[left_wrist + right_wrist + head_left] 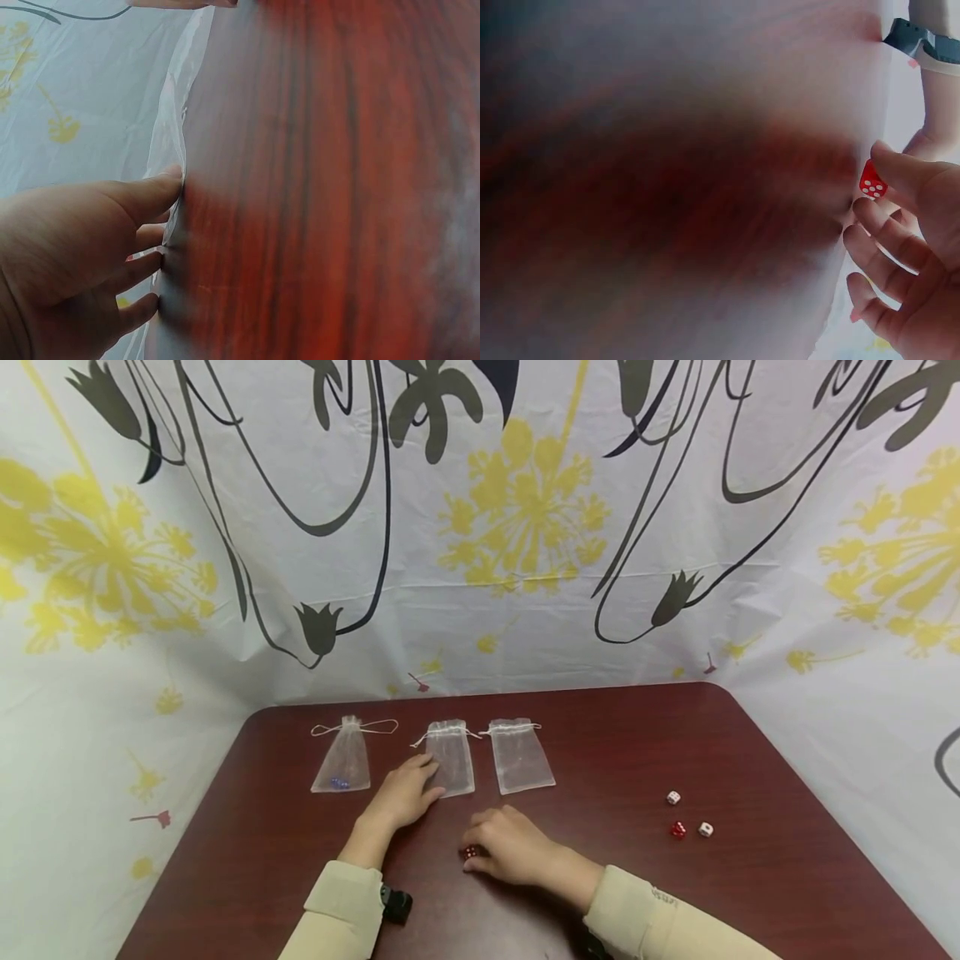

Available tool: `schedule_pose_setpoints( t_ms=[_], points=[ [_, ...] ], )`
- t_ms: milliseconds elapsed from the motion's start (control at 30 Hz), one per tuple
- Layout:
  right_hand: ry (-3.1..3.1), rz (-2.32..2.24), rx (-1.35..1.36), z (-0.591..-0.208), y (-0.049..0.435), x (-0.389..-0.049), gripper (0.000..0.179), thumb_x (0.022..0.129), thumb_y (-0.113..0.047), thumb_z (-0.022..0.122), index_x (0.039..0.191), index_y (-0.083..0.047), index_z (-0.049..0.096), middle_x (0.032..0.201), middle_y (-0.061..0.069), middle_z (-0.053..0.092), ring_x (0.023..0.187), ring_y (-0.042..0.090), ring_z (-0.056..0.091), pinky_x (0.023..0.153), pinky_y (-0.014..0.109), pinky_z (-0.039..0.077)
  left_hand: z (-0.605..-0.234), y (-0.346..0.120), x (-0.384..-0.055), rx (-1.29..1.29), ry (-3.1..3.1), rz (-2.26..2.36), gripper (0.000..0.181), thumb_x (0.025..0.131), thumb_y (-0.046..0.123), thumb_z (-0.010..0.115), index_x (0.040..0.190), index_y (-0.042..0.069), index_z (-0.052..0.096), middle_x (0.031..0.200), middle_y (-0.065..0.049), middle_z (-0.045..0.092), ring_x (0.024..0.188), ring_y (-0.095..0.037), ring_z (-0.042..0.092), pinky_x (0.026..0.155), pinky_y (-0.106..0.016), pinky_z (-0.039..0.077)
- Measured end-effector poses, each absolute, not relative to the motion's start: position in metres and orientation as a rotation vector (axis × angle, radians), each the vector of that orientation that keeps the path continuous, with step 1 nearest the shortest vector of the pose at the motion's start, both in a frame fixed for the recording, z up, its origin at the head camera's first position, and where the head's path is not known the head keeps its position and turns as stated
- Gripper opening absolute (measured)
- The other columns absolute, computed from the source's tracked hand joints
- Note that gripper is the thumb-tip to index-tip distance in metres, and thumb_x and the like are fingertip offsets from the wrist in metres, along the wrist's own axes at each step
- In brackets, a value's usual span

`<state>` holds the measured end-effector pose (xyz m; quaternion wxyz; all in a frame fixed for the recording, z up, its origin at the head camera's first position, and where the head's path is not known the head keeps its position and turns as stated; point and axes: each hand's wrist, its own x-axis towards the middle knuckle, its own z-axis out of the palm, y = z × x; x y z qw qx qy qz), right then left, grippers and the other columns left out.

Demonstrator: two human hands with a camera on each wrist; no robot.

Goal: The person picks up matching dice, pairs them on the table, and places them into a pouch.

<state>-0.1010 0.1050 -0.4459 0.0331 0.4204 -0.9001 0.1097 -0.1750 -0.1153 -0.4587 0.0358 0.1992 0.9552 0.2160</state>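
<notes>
My right hand (513, 845) pinches a red die (873, 180) between thumb and index finger, low over the table in front of the bags. The die's white pips face out in the right wrist view. My left hand (402, 793) rests at the left side of the middle sheer white drawstring bag (453, 764), its spread fingertips and thumb touching the fabric. That bag lies flat. To its right lies another flat sheer bag (521, 760). A third bag (347, 760), left of my left hand, has its neck drawn in and blue dice (340, 783) at its bottom.
Toward the right side of the dark red wooden table (600, 760) lie a white die (673, 797), a second white die (706, 830) and a red die (678, 830). A white curtain (420, 577) with yellow and grey plant prints hangs behind the table and along its sides.
</notes>
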Motion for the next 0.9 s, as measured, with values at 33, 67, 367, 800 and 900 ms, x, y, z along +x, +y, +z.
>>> schedule_pose_setpoints(
  t_ms=[33, 67, 367, 800, 900],
  points=[
    [-2.772, 0.331, 1.292, -0.446, 0.105, -0.101, 0.019, 0.085, -0.039, 0.081, 0.098, -0.025, 0.078, 0.090, -0.011, 0.067, 0.083, 0.005, 0.063, 0.069, 0.025, 0.043, -0.459, -0.115, -0.175, 0.614, 2.935, 0.661, 0.051, 0.099, 0.027, 0.067, 0.140, -0.002, 0.058, 0.151, -0.019, 0.047, 0.143, -0.038, 0.040, 0.111, -0.058, 0.037],
    [-2.771, 0.326, 1.291, -0.446, 0.105, -0.101, 0.019, 0.084, -0.039, 0.081, 0.098, -0.025, 0.078, 0.090, -0.011, 0.067, 0.083, 0.005, 0.063, 0.069, 0.025, 0.043, -0.459, -0.115, -0.175, 0.615, 2.936, 0.663, 0.050, 0.099, 0.027, 0.067, 0.140, -0.002, 0.058, 0.151, -0.019, 0.047, 0.143, -0.038, 0.040, 0.111, -0.058, 0.037],
    [-2.781, 0.405, 1.253, -0.446, 0.113, -0.099, 0.022, 0.085, -0.043, 0.080, 0.099, -0.026, 0.077, 0.090, -0.014, 0.066, 0.082, 0.000, 0.059, 0.073, 0.026, 0.044, -0.461, -0.114, -0.175, 0.628, 2.931, 0.664, 0.050, 0.099, 0.026, 0.067, 0.139, -0.002, 0.058, 0.151, -0.019, 0.048, 0.143, -0.037, 0.040, 0.111, -0.059, 0.037],
    [-2.682, 0.507, 1.026, -0.412, 0.165, -0.105, 0.036, 0.086, -0.034, 0.081, 0.114, -0.012, 0.075, 0.107, 0.001, 0.072, 0.098, 0.018, 0.069, 0.082, 0.042, 0.055, -0.460, -0.113, -0.175, 0.595, 2.911, 0.677, 0.052, 0.100, 0.026, 0.066, 0.142, -0.002, 0.056, 0.153, -0.019, 0.045, 0.144, -0.037, 0.037, 0.112, -0.060, 0.035],
    [-2.679, 0.469, 0.953, -0.403, 0.179, -0.105, 0.036, 0.086, -0.035, 0.081, 0.115, -0.014, 0.075, 0.108, 0.002, 0.072, 0.099, 0.020, 0.068, 0.082, 0.044, 0.053, -0.459, -0.113, -0.174, 0.591, 2.910, 0.683, 0.051, 0.100, 0.025, 0.067, 0.142, -0.002, 0.056, 0.153, -0.020, 0.045, 0.144, -0.038, 0.038, 0.112, -0.061, 0.035]
  ],
)
